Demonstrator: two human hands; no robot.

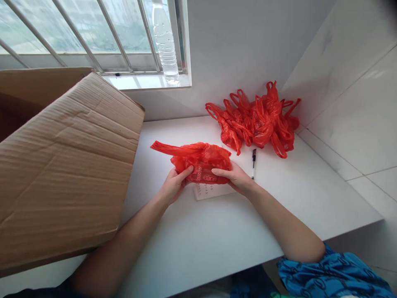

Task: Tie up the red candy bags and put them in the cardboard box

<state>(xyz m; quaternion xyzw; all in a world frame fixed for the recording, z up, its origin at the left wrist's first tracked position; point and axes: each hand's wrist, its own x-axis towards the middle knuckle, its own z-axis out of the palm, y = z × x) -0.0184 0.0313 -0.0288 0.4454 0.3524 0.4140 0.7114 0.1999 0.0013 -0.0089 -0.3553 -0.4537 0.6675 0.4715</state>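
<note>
A red plastic bag [198,159] with something packed inside is held over the white table [217,236], its handle trailing to the left. My left hand [173,184] grips its lower left side with the thumb on the front. My right hand [234,176] is wrapped round its lower right side. Under the bag lies a small white sheet with printed lines [211,191], partly hidden.
A large brown cardboard box [62,165] with an open flap fills the left. A pile of several red bags [257,120] sits at the back right, a black pen [253,162] in front of it. A clear water bottle [166,45] stands on the window sill.
</note>
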